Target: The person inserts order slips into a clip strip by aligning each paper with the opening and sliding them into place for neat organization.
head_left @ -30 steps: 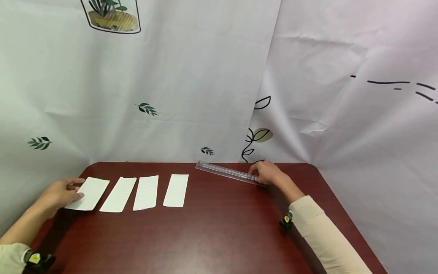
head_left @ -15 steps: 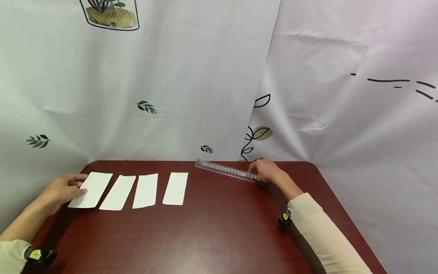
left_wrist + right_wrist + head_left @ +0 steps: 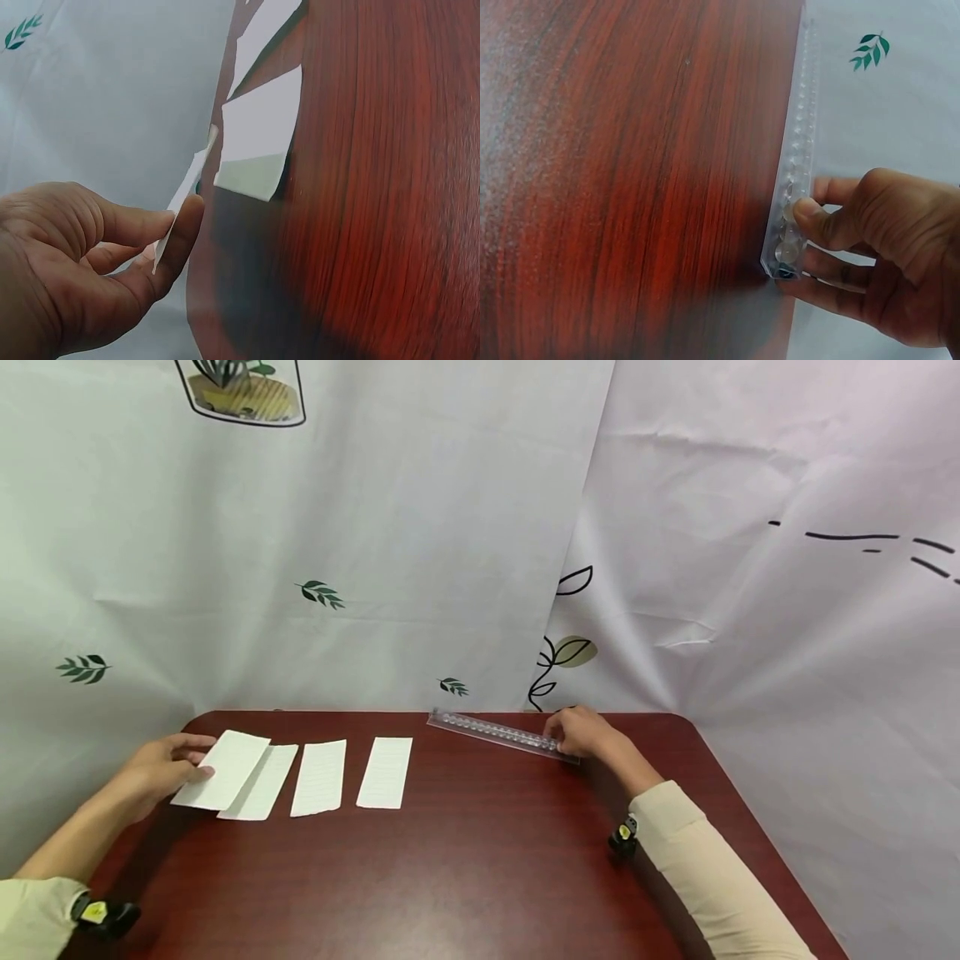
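Note:
With thumb and fingers my left hand (image 3: 161,768) pinches the edge of a white paper slip (image 3: 227,768) at the table's left end. In the left wrist view that slip (image 3: 186,187) stands nearly edge-on, tilted above the table. It overlaps a second paper slip (image 3: 268,787) in the head view. Two more slips, a third paper slip (image 3: 318,778) and a fourth paper slip (image 3: 385,773), lie in a row to the right. At the back right, my right hand (image 3: 585,733) grips the near end of a clear plastic strip (image 3: 491,732) lined with round bubble shapes (image 3: 795,150).
The dark red wooden table (image 3: 465,868) has rounded back corners. A white curtain (image 3: 420,527) with printed leaves hangs right behind its back edge and along the right side. Black devices with yellow marks sit on both wrists.
My left hand has carried its paper slip to the right and upward, so it now overlaps the second slip. The right hand and the plastic strip stay in place.

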Tool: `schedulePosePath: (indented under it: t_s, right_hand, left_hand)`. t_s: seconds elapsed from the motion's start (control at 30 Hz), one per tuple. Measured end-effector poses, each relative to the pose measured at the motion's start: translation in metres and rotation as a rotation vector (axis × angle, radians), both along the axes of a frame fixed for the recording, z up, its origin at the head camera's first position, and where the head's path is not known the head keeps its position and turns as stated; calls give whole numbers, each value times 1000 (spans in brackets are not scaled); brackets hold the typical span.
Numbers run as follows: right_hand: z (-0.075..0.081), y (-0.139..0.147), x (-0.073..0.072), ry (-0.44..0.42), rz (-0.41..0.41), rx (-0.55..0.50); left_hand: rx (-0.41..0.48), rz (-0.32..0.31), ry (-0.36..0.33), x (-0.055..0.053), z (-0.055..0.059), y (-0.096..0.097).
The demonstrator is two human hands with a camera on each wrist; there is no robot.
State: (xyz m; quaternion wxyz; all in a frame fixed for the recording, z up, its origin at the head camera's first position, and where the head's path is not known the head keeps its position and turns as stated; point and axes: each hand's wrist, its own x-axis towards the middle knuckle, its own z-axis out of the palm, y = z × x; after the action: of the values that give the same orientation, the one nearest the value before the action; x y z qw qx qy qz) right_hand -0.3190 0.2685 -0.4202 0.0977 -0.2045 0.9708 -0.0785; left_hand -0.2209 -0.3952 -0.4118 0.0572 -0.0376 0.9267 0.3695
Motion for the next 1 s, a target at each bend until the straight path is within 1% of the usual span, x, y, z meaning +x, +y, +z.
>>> schedulePosePath:
  t_s: [0.03, 0.1, 0.13, 0.27, 0.3, 0.33, 0.4, 0.43, 0.5, 0.53, 0.57, 0.63, 0.67, 0.73, 0.77, 0.83, 0.9, 0.93, 1.0]
  right_hand:
    - [-1, 1, -2, 1, 6, -2]
    - [-15, 9, -14, 40, 38, -2]
    - [-16, 10, -16, 45, 45, -1]
    - [-15, 8, -15, 35, 36, -4]
    - [-8, 4, -11, 15, 20, -7]
    - [-14, 9, -14, 13, 32, -34]
    - [-16, 9, -15, 11, 23, -32]
    - [-24, 14, -20, 33, 39, -35]
    - [-34, 19, -29, 40, 42, -31]
    - [-37, 20, -29, 57, 56, -26]
    - [-34, 18, -29, 45, 34, -15]
    - [-54, 27, -44, 52, 31, -33]
    - [-57, 28, -48, 40, 14, -32]
    - [-72, 36, -60, 52, 14, -46]
    - [-81, 41, -71, 42, 5, -54]
    - [-88, 44, -78, 50, 12, -38]
    - [-90, 45, -80, 50, 29, -37]
    - [-91, 47, -80, 53, 49, -42]
    - [-66, 35, -58, 42, 46, -34]
  left_hand:
    - [6, -1, -2, -1, 1, 2]
    - [16, -3, -10, -2, 2, 5]
    - [20, -1, -13, -2, 2, 7]
    - [38, -5, -13, -4, 3, 13]
    - [40, -6, -10, -4, 3, 14]
    - [44, -5, -7, -4, 3, 16]
    - [46, -5, 0, -5, 2, 18]
    - [48, -4, 3, -5, 1, 20]
    - [56, -9, 7, -6, 0, 22]
    - [60, -8, 9, -6, 0, 23]
    - [62, -9, 11, -7, 0, 24]
    - [70, -10, 13, -7, 1, 27]
    - [72, -12, 13, -8, 1, 29]
    - [78, -19, 16, -8, 2, 32]
    - [84, -25, 12, -8, 3, 33]
    - [90, -32, 5, -8, 4, 37]
    - [95, -39, -1, -8, 4, 41]
    - [95, -41, -3, -8, 4, 43]
    - [87, -45, 1, -8, 3, 46]
